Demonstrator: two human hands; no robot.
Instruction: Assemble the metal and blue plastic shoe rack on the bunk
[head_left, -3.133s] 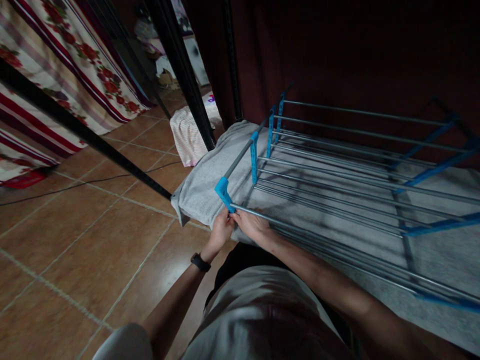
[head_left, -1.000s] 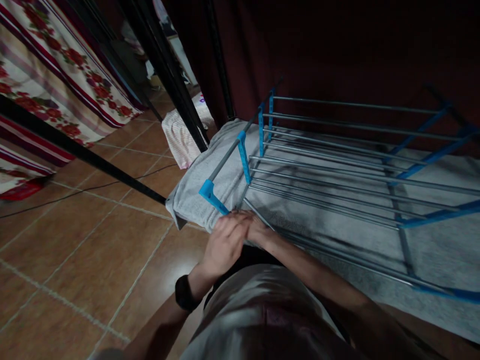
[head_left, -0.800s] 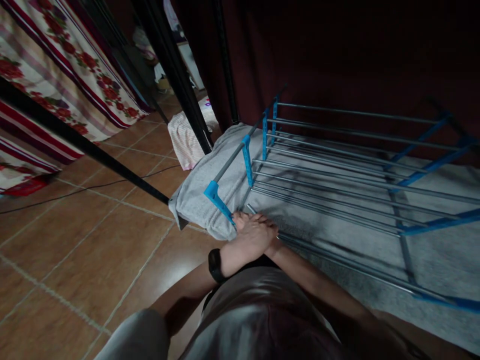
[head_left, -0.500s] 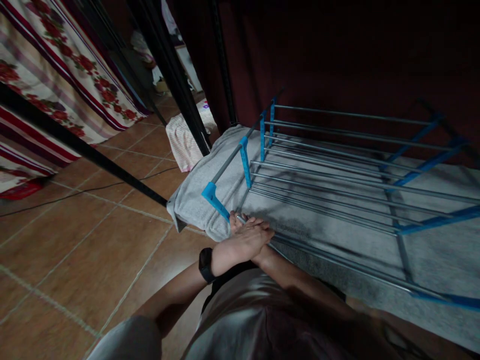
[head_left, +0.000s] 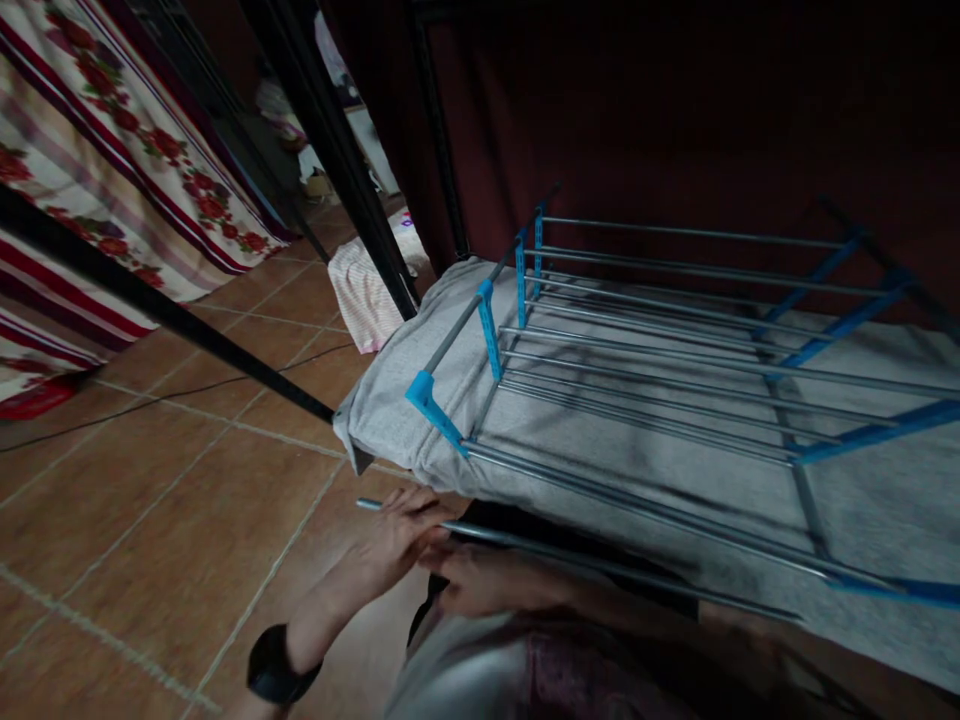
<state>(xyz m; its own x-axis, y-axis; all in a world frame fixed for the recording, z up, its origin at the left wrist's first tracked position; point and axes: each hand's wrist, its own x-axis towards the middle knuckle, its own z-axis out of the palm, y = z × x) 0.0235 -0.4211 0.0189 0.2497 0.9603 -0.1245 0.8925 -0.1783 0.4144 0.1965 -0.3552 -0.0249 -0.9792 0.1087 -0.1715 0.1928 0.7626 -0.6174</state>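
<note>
A loose thin metal tube (head_left: 570, 551) lies across in front of my body, apart from the rack. My left hand (head_left: 405, 530), with a black band on its wrist, is closed over the tube near its left end. Just right of it, my right hand (head_left: 469, 578) is closed at the same tube, its fingers against the left hand and partly hidden. Beyond them a rack of metal rods with blue plastic connectors (head_left: 491, 330) lies on grey bedding. Its nearest blue corner piece (head_left: 435, 412) is ahead of my hands, joined to the front rods (head_left: 600, 490).
Grey cloth (head_left: 397, 410) covers the bed surface under the rack. A black metal post (head_left: 345, 160) and a slanting black bar (head_left: 187, 315) stand at the left. Behind are a floral curtain (head_left: 150, 150), a striped cloth (head_left: 367, 290) and a cable (head_left: 172, 392) on the tiled floor (head_left: 150, 520).
Both hands have moved back toward my body and left, away from the rack's front corner. The metal tube is now seen separate from the rack's front rods.
</note>
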